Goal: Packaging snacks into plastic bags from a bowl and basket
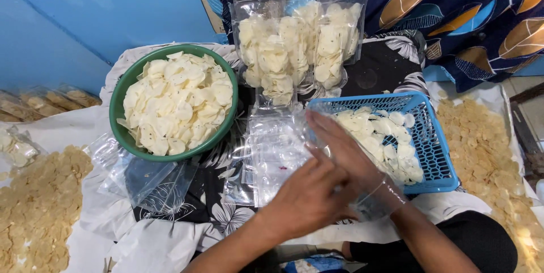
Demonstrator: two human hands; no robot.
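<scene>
The right hand (345,151) is slid flat into a clear bag (362,193), fingers stretched out, beside the blue basket (436,159) of white chips. The left hand (309,199) pinches the bag's mouth (right over the wrist). The green bowl (122,97) sits well left.

Both hands — left hand (306,199), right hand (345,151) — on a clear plastic bag (272,154); green bowl (122,94) and blue basket (436,154) of pale chips alongside — filled bags (294,46) behind.
</scene>
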